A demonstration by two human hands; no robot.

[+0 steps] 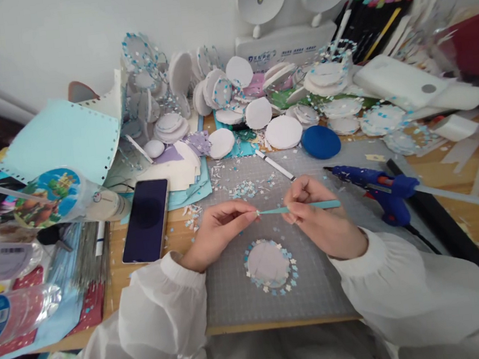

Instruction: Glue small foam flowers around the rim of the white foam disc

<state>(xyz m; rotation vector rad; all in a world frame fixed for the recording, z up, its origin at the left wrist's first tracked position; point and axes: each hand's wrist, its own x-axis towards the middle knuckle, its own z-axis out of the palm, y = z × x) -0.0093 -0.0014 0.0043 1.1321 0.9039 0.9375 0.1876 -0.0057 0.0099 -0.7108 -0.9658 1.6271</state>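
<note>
Head view: the left hand pinched a tiny pale piece against a tapered teal tool, gripped by the right hand; below, on the grey mat, the disc seemed almost fully star-edged, loose stars remaining.

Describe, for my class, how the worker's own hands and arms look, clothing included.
The left hand and right hand are both bare, with no gloves. The left sleeve and right sleeve are long, loose and off-white, with soft folds and gathered cuffs. No watch or bracelet shows, and I see no printed markings on either sleeve.
</note>
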